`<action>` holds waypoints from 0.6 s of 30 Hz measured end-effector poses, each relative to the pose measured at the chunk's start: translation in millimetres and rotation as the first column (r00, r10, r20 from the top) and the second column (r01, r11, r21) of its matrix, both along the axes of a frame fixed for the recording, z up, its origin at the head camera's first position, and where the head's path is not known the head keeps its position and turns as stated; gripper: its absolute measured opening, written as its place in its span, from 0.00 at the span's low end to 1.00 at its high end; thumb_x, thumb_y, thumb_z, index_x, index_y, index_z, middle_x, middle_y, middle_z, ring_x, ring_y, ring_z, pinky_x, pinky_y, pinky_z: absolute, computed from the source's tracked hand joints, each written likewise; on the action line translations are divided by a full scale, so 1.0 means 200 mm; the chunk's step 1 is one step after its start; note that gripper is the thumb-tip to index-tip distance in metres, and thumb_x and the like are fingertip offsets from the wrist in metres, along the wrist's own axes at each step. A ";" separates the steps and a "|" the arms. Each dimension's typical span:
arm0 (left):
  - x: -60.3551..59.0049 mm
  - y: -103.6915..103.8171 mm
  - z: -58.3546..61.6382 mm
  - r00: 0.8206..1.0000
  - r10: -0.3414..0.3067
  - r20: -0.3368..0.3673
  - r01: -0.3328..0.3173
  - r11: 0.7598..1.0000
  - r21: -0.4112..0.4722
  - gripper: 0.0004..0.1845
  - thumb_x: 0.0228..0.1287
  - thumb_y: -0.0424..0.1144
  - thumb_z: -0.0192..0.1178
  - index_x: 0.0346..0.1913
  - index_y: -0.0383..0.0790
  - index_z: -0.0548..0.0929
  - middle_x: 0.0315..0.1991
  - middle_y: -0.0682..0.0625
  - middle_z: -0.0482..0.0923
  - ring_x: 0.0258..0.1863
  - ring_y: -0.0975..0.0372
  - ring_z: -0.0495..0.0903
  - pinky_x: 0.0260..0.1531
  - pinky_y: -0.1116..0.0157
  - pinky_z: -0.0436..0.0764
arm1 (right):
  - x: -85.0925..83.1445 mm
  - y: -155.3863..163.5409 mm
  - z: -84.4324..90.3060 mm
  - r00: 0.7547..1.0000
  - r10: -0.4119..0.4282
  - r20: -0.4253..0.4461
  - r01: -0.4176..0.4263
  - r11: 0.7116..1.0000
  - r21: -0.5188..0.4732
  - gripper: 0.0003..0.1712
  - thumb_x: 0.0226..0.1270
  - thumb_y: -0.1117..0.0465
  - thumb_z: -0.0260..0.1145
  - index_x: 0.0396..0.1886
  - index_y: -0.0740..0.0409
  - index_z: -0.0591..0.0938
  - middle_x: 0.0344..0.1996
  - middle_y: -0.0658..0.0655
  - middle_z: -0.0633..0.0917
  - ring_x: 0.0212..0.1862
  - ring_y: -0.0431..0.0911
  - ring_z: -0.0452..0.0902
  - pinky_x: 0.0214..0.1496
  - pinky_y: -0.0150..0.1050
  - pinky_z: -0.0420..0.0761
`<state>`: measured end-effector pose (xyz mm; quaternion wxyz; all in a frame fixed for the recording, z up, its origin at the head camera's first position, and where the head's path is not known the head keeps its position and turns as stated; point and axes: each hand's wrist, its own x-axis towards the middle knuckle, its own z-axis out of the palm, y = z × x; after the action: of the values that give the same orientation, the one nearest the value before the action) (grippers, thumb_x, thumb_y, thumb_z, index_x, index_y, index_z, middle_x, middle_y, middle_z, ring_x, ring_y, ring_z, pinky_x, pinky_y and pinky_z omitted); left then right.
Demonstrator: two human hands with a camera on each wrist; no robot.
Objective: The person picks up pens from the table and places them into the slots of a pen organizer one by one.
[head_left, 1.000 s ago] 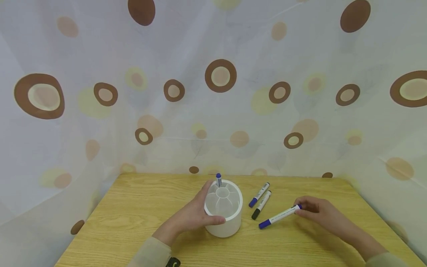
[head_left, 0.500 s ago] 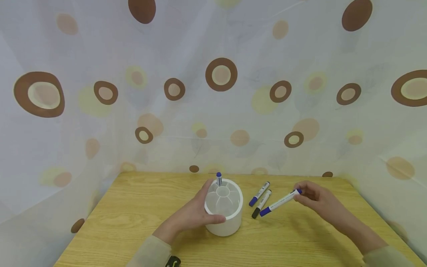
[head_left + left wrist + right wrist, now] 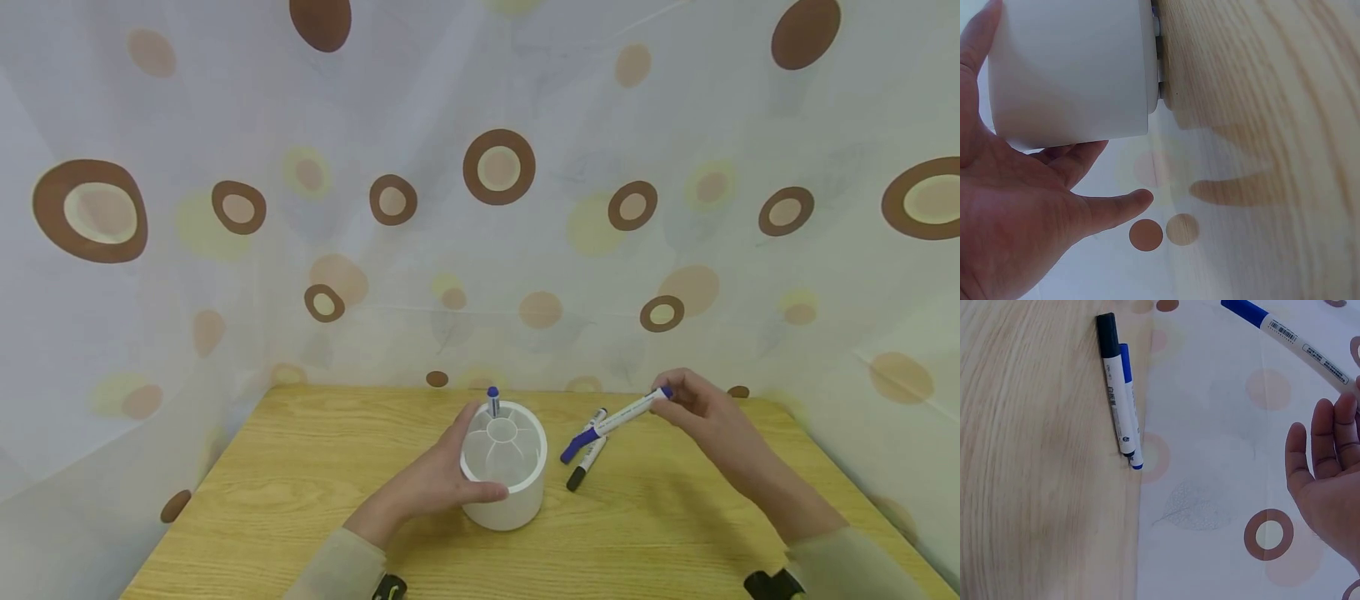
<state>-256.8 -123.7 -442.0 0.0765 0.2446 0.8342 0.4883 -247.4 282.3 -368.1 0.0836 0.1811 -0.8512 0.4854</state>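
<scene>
White plastic made up most of the marker (image 3: 617,421) that the right hand (image 3: 693,408) held up in the air. The marker had a blue cap at its low end. The fingertips pinched it at the top end, near the small blue tip, and it hung slanted down to the left. It was above the wooden table (image 3: 300,467), just over the two markers lying there, and to the right of the white pen holder (image 3: 502,467). In the right wrist view the other fingers (image 3: 1322,450) looked straight and close together.

The marker looked light and stiff. It looked smooth too, so it could slip or swing when pinched only at one end. A hold nearer the middle would likely keep it steadier.

The left hand (image 3: 427,487) held the side of the pen holder. The thumb lay along the front of it and the fingers wrapped around the far side. In the left wrist view the fingers (image 3: 1094,209) were spread a little against the round wall. The holder looked hard and not heavy, so it could tip or slide if nothing kept it in place.

One blue-capped marker (image 3: 492,402) stood up in a slot at the back of the holder. A black-capped marker (image 3: 586,464) and a blue-capped one (image 3: 1129,406) lay side by side on the table, touching. A spotted curtain (image 3: 480,208) hung behind the table.
</scene>
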 end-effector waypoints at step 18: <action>0.00 0.00 0.01 1.000 -0.029 -0.008 0.029 0.999 0.020 0.64 0.60 0.54 0.84 0.88 0.59 0.49 0.77 0.47 0.67 0.73 0.49 0.73 0.73 0.39 0.72 | -0.04 -0.28 0.15 0.998 -0.056 -0.008 0.055 0.997 -0.053 0.15 0.86 0.56 0.66 0.60 0.62 0.80 0.41 0.48 0.88 0.51 0.41 0.83 0.55 0.33 0.79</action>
<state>-257.5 -124.5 -440.1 0.0777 0.2595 0.8259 0.4945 -254.9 225.5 -338.2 0.1060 0.1574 -0.8425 0.5043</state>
